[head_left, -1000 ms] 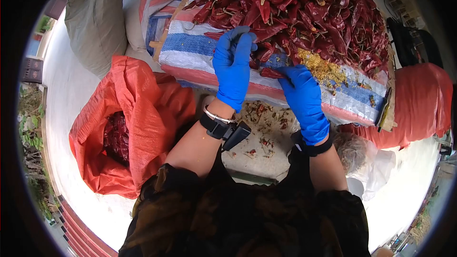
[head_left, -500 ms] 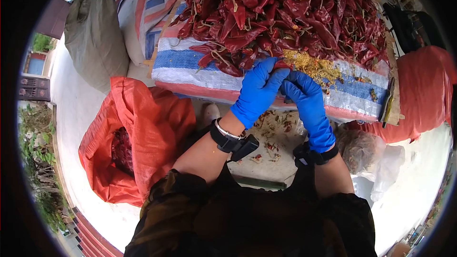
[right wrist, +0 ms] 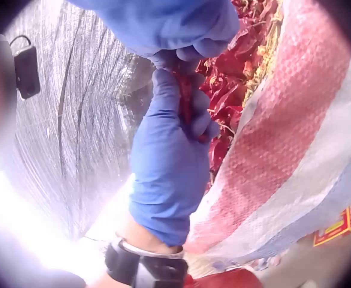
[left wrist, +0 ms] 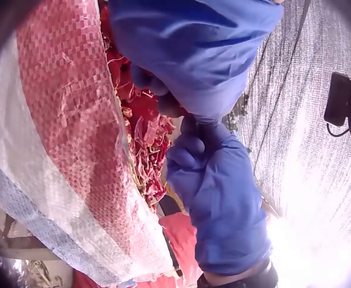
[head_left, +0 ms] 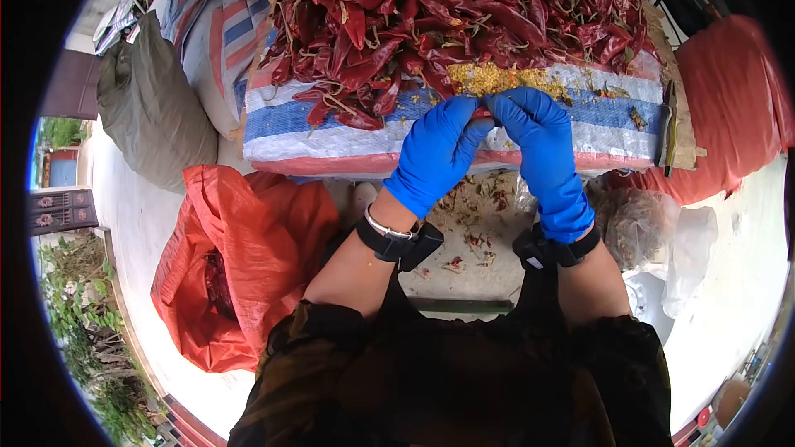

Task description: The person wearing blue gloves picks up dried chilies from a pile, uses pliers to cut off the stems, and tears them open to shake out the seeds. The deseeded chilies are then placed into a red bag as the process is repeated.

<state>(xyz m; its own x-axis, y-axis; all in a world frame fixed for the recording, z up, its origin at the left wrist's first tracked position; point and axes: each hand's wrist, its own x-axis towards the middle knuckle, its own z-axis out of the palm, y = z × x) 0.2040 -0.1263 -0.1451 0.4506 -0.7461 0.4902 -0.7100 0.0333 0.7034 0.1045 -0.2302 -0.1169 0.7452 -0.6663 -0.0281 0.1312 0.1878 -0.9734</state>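
Both hands wear blue gloves and meet above the front edge of the striped woven sheet. A dried red chili pepper lies in my left hand, gripped between thumb and fingers. My right hand pinches the upper end of that chili, its fingertips right against the left ones. In the left wrist view the right hand shows curled fingers, and the chili is mostly hidden by the gloves. Behind the hands rises a large heap of dried red chilies, with loose yellow seeds along its front.
An open red woven sack with chilies inside stands at the lower left. A grey-green sack is behind it. At right are a full red sack and clear plastic bags. Chili scraps litter the floor.
A second ago the hands were apart, the right holding a chili and the left raised. The left has since come over to the chili, and the hands now meet on it. The head view has shifted.
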